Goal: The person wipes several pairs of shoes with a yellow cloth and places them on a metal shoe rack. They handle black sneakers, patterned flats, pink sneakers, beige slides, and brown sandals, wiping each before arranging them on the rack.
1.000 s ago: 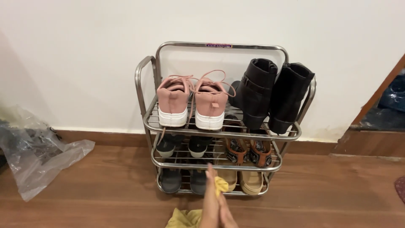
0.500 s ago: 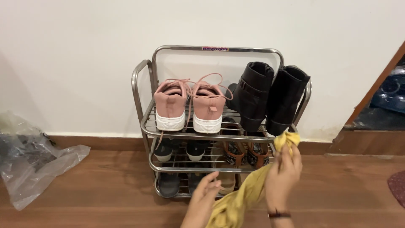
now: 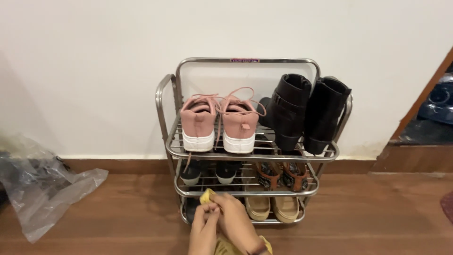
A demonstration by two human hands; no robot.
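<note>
Both hands were low in front of the shoe rack (image 3: 175,146), pressed close together. The left hand (image 3: 204,231) had its fingers curled shut around a bunched yellow cloth (image 3: 207,196), and the right hand (image 3: 234,221) was folded over the same cloth from the other side, thumb and fingers pinched onto it. One knot of the cloth poked up above the fingertips, level with the rack's middle shelf; more yellow fabric showed beneath the wrists at the bottom edge. The hands covered the left end of the bottom shelf, just beside the tan shoes (image 3: 272,207). On the middle shelf sat dark sneakers with white soles (image 3: 209,172) and patterned brown sandals (image 3: 281,173). Up top, the pink sneakers (image 3: 220,123) stood heels out, side by side, and the black boots (image 3: 306,111) leaned next to them against the rack's right rail. The rack stood against the white wall on the wooden floor (image 3: 377,212). Well off to the left, a crumpled clear plastic bag (image 3: 42,184) lay on the boards.
</note>
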